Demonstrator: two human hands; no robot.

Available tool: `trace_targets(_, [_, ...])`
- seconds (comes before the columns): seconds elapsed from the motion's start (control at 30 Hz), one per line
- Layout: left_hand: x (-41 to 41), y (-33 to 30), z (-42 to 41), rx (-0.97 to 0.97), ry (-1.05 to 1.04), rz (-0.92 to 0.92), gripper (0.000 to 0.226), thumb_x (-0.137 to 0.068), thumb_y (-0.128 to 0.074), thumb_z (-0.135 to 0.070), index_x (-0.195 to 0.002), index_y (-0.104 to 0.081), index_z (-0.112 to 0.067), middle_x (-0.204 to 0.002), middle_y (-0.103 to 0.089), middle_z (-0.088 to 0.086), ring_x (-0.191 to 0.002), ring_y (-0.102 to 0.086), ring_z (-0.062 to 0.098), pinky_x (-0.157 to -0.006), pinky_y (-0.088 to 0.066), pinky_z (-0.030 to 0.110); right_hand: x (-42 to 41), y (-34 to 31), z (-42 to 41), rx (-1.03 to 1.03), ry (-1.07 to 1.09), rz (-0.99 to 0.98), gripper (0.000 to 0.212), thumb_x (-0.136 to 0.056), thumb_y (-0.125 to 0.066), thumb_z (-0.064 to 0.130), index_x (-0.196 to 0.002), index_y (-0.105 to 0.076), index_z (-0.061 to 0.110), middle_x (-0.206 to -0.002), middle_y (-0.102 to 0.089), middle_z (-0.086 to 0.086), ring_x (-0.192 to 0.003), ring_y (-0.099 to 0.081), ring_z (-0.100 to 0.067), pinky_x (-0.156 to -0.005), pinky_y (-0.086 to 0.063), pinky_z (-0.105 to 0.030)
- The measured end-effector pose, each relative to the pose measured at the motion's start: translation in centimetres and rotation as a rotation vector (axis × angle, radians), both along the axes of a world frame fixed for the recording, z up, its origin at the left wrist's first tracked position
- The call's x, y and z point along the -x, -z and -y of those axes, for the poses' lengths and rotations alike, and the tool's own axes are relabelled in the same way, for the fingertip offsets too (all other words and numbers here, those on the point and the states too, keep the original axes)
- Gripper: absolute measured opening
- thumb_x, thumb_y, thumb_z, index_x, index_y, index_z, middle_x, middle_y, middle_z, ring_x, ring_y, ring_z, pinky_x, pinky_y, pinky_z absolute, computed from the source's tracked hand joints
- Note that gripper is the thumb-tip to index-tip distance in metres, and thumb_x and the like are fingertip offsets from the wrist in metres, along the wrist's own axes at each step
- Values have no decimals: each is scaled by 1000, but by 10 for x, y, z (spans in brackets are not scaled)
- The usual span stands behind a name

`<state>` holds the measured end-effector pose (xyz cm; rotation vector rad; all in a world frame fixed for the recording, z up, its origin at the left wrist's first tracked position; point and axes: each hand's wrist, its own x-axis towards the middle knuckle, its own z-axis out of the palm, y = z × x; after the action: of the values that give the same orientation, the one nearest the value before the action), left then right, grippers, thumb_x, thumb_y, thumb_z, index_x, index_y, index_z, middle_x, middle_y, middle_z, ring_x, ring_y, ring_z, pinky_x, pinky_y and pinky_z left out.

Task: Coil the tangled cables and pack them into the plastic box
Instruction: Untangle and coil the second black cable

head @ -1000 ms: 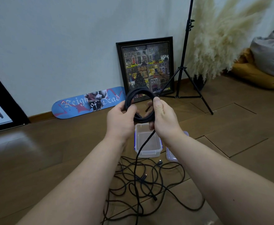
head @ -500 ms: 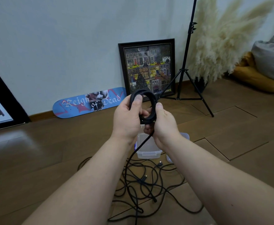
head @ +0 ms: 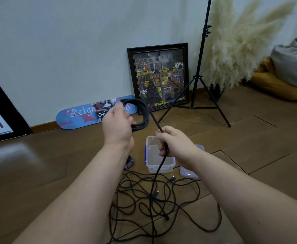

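My left hand (head: 117, 125) grips a black cable coil (head: 142, 113) of several loops, held up above the floor. From the coil a loose strand runs down through my right hand (head: 174, 143), which is closed around it, and on into the tangle of black cables (head: 154, 198) on the wooden floor in front of me. The clear plastic box (head: 160, 166) with blue clips stands open and empty on the floor under my hands. Its lid (head: 188, 171) lies just to its right, partly hidden by my right wrist.
A blue skateboard deck (head: 79, 117) and a framed picture (head: 159, 76) lean on the wall behind. A black tripod stand (head: 197, 95) and pampas grass (head: 235, 50) stand at the right, cushions (head: 285, 78) beyond. A dark framed panel (head: 1, 118) leans at left.
My right hand has left the coil and slid down and to the right along the loose strand. The left hand keeps the coil, now tilted more to the side.
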<state>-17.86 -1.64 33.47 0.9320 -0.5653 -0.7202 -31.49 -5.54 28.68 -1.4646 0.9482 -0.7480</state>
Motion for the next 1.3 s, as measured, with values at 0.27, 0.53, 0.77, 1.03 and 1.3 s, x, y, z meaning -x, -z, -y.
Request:
trace_targets(0.27, [-44, -11, -6, 98, -196, -201, 31, -104, -41, -16, -74, -48, -14, -41, -33, -13, -41, -24, 6, -51, -25, 19, 36, 11, 15, 94, 71, -135, 11, -90, -58, 2, -92, -53, 12, -72, -57, -9, -59, -56, -19, -62, -53, -36])
trace_targets(0.53, [-45, 8, 5, 4, -237, 52, 29, -104, -39, -15, -76, -41, -18, -58, -32, -4, -49, -31, 8, -52, -30, 22, 14, -20, -6, 941, -156, -934, 18, -97, -53, 25, -109, -65, 19, -100, -58, -1, -97, -56, -25, -78, -47, -34])
trace_targets(0.77, [-16, 23, 5, -128, 127, 295, 25, -104, -41, -15, -84, -53, -20, -52, -36, -9, -46, -32, 5, -45, -26, 19, 1, -64, -20, 862, -378, -310, 11, -89, -67, 9, -96, -75, 10, -76, -59, 19, -73, -56, 8, -69, -38, -9])
trace_targets(1.03, [-24, 21, 4, -142, 103, 244, 25, -105, -39, -15, -86, -55, -19, -62, -27, -3, -55, -24, 8, -50, -23, 19, 23, -63, -1, 620, -333, -475, 11, -92, -64, 19, -88, -70, 28, -75, -62, 15, -67, -53, 10, -62, -39, -6])
trace_targets(1.3, [-11, 21, 0, -164, 108, 380, 17, -105, -39, -12, -101, -55, -16, -54, -41, -15, -48, -38, -2, -50, -34, 10, 32, -70, -9, 567, -426, -431, 14, -91, -66, 19, -85, -69, 32, -80, -66, 15, -74, -57, 7, -70, -41, -6])
